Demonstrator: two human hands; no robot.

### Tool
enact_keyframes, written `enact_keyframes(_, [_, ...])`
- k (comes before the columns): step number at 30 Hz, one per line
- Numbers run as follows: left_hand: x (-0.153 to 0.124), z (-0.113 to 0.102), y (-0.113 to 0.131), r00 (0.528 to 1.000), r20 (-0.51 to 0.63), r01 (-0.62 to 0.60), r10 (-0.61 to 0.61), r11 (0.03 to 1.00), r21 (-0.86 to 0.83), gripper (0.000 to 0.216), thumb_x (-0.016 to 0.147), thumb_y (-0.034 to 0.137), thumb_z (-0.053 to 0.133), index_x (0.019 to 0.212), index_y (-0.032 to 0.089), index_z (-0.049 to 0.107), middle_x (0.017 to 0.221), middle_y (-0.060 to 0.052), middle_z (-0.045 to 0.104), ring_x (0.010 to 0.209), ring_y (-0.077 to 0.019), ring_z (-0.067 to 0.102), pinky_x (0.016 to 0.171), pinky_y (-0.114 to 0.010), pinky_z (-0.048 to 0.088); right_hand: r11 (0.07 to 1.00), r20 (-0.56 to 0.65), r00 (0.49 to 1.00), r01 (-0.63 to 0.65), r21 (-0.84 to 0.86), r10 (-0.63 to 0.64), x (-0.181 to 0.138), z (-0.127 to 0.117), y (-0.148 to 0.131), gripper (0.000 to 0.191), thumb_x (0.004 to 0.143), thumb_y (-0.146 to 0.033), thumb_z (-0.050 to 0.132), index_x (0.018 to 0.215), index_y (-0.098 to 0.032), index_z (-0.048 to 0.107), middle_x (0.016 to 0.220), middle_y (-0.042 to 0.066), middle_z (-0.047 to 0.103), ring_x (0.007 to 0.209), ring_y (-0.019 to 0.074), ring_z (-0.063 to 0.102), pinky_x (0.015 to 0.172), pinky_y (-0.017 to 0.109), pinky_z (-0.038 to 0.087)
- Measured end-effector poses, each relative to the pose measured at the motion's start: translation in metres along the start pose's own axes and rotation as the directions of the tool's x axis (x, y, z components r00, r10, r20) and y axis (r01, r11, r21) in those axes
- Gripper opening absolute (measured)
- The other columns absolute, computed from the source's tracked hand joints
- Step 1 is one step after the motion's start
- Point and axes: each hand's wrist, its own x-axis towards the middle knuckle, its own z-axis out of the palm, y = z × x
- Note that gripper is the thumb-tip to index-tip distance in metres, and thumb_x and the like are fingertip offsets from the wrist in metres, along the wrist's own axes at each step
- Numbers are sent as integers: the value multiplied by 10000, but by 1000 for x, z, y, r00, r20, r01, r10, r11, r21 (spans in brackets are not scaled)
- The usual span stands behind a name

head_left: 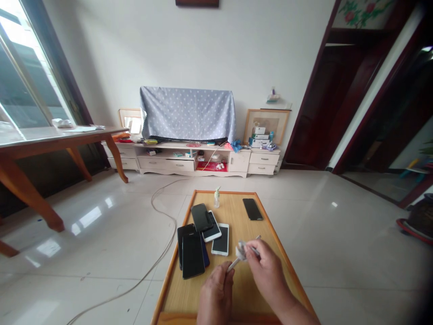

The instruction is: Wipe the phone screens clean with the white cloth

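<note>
My left hand (215, 291) is closed around the lower end of a thin white stick-like tool (233, 264) above the near part of the low wooden table (270, 253). My right hand (265, 266) pinches a small crumpled white wipe (241, 250) at the tool's upper end. Just left of my hands lies a pile of several phones: black ones (192, 255) nearest, a white-framed one (221, 239) beside them. A single black phone (252, 209) lies apart at the far right of the table. A small clear spray bottle (217, 197) stands at the far edge.
A white cable (162, 212) snakes over the glossy tiled floor left of the table. A long wooden table (50, 144) stands at the left by the window. A white TV cabinet (192, 160) with a cloth-covered screen lines the far wall. Dark doorways open at the right.
</note>
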Motion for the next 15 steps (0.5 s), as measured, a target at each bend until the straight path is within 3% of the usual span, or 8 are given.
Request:
enact_keyframes(3, [-1, -4, 4, 999, 29, 34, -33, 999, -6, 254, 974, 342, 443, 1139, 245, 610, 944, -53, 699, 850, -147, 672, 736, -216, 524, 996, -156, 985, -78, -38, 71, 19, -17, 18, 248, 939, -435, 502, 919, -225, 631, 875, 56, 691, 784, 199, 631, 707, 281, 486])
enact_keyframes(5, [-1, -3, 6, 996, 58, 70, -67, 997, -39, 255, 977, 368, 435, 1095, 244, 624, 886, -41, 690, 801, -141, 663, 715, -213, 522, 996, -185, 981, -66, -67, 53, 18, -15, 23, 241, 939, -433, 502, 914, -228, 625, 879, 57, 687, 788, 202, 629, 710, 287, 487])
enact_keyframes(11, [1, 5, 7, 973, 125, 227, -194, 902, -368, 328, 942, 470, 493, 1089, 220, 646, 942, -52, 698, 741, -140, 641, 673, -230, 538, 981, 42, 984, 176, -82, -173, -12, 15, 9, 201, 972, -370, 444, 951, -254, 606, 919, 59, 675, 805, 199, 641, 724, 297, 507])
enact_keyframes(15, [1, 7, 8, 930, 177, 366, -323, 763, -532, 418, 903, 544, 542, 1042, 169, 662, 723, -24, 668, 611, -130, 591, 568, -220, 477, 986, -145, 986, 58, -154, -81, 6, -3, 24, 185, 955, -372, 465, 1009, -238, 580, 954, 70, 663, 837, 209, 642, 730, 308, 526])
